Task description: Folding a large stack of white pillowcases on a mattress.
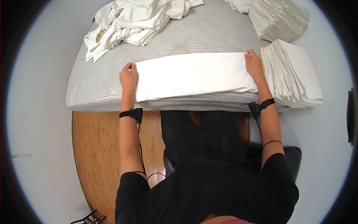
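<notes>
A long white folded cloth [194, 75] lies across the near edge of a mattress with a grey striped cover. My left hand [128, 77] is closed on its left end, fingers curled at the far left corner. At the opposite end, my right hand [254, 67] pinches the far right corner between thumb and fingers. The cloth is spread nearly flat between both hands, with slight creases by its right end. Close beside my right hand stands a stack of folded white cloths [283, 72].
A loose heap of white cloths [130, 24] covers the far left of the mattress [209, 28]. Another folded stack [278, 18] sits at the far right. Black straps with small devices and cables circle both forearms. A wooden floor [99, 149] shows below, with a dark chair [292, 160] under me.
</notes>
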Demonstrator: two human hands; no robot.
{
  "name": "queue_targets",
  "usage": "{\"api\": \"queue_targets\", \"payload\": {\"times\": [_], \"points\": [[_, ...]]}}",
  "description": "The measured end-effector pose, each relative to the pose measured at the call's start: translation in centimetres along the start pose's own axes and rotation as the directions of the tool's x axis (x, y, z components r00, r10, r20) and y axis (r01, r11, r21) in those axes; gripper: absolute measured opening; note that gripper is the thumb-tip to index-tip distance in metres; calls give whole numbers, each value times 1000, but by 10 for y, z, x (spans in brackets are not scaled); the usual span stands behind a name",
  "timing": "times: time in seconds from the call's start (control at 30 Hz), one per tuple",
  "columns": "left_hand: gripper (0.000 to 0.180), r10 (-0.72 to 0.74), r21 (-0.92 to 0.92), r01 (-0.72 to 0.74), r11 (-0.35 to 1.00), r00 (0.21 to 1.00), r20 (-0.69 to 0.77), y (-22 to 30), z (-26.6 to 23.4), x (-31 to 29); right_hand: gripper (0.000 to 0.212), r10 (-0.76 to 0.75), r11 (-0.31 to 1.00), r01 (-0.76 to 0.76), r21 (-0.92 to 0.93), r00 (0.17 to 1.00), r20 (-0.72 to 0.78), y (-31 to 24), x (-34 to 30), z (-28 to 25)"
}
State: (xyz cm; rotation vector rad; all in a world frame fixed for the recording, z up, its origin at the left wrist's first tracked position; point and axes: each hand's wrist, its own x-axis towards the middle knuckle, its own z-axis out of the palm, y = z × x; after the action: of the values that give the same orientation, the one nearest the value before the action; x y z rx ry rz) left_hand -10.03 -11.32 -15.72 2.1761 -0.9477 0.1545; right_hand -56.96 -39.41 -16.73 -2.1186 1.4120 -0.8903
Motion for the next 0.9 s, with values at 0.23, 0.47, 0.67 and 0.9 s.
{"api": "queue_targets", "payload": {"times": [0.23,0.47,0.67,0.9], "points": [[43,257,98,-263,960,964,67,56,-17,-33,45,-218,889,160,-428,972,-91,-14,-26,-14],[43,627,-158,-614,774,706,329,167,37,-118,38,-537,799,586,-137,797,276,-171,-111,62],[53,425,230,-545,807,805,414,94,4,-96,59,-350,836,448,-317,880,320,-70,-87,24],[51,277,168,-355,920,889,365,3,-42,-64,66,-54,856,209,-473,946,321,-13,-85,-18]]}}
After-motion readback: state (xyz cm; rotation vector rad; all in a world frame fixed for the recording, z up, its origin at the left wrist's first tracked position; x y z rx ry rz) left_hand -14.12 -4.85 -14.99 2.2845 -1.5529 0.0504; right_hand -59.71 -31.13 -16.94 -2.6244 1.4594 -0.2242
